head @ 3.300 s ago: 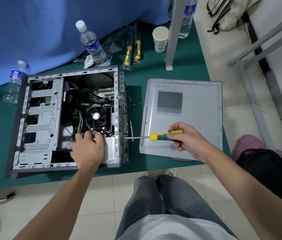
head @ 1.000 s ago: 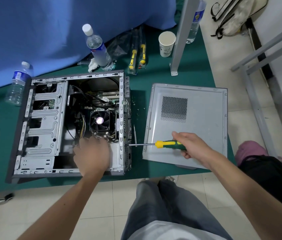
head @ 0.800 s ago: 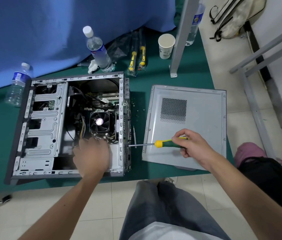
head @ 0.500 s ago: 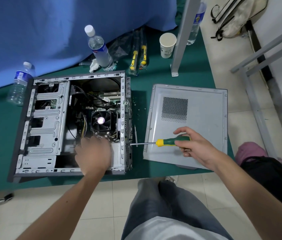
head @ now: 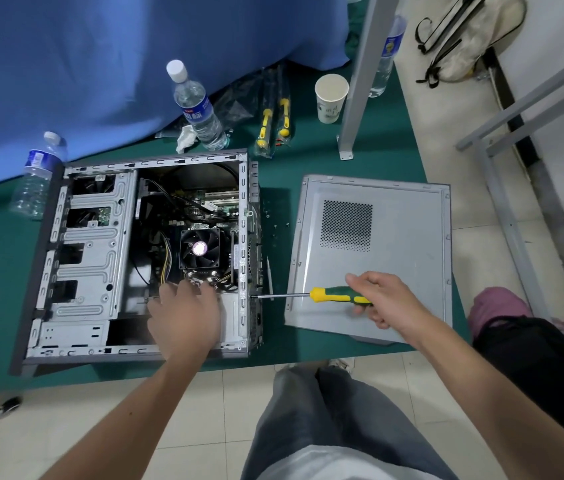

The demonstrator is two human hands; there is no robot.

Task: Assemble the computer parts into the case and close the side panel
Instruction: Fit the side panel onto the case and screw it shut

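Computer case (head: 86, 258): bare grey sheet metal, stamped, dull sheen. Side panel (head: 394, 237): matt grey metal, smooth, with a perforated patch. Screwdriver (head: 336, 295): polished metal shaft, glossy green and yellow plastic handle. Surface (head: 377, 161): matt green covering. Bottles (head: 199, 109): clear plastic. Cup (head: 330, 98): paper. Backdrop (head: 100, 64): blue cloth. Floor (head: 204, 410): glossy pale tile.

Green-yellow screwdriver (head: 339, 295); grey perforated side panel (head: 394, 258).
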